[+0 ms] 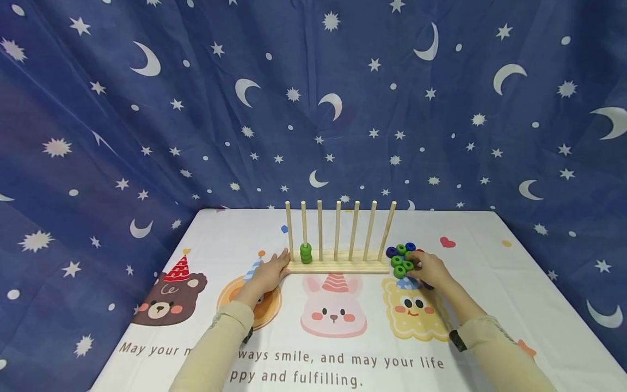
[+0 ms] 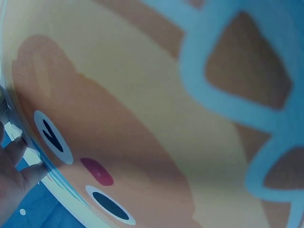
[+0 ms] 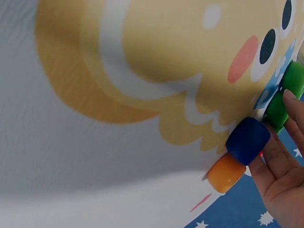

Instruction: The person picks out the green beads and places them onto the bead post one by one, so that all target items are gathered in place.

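My left hand (image 1: 268, 274) is at the left end of a wooden peg rack (image 1: 343, 268), its fingertips against the base. In the left wrist view, spread fingers (image 2: 33, 175) show at the left edge. Three green beads (image 1: 306, 253) are stacked on the rack's second peg from the left. Beyond the rack's right end, my right hand (image 1: 433, 270) pinches a green bead (image 3: 277, 111) among a cluster of loose beads. Close by its fingers in the right wrist view are a dark blue bead (image 3: 248, 141) and an orange bead (image 3: 226, 173).
More green beads (image 1: 399, 271) and dark blue beads (image 1: 392, 252) lie between the rack and my right hand. Upright pegs (image 1: 338, 228) rise from the base. A white printed cloth (image 1: 284, 343) covers the table, with a blue starry curtain (image 1: 313, 147) behind it.
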Tool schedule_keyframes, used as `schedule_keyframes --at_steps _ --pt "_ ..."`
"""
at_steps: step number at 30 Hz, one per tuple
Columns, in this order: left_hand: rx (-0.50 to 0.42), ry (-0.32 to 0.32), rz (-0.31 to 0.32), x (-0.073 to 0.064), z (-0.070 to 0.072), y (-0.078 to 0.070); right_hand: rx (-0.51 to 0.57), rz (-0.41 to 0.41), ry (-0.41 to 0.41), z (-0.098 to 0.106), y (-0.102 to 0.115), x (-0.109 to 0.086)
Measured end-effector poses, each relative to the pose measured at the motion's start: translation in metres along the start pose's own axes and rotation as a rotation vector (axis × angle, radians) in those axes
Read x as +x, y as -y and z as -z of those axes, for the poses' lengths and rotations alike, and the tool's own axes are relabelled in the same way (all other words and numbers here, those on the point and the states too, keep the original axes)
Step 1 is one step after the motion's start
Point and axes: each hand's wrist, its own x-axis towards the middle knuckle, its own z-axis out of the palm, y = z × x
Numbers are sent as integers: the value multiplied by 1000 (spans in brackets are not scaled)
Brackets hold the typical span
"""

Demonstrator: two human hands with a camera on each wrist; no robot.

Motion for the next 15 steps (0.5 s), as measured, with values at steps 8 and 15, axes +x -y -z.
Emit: schedule_keyframes --at_steps 8,15 --pt "-4 9 -1 -1 3 -2 2 -14 -8 0 1 0" --pt "11 8 5 -1 3 -1 37 -9 17 1 -1 0"
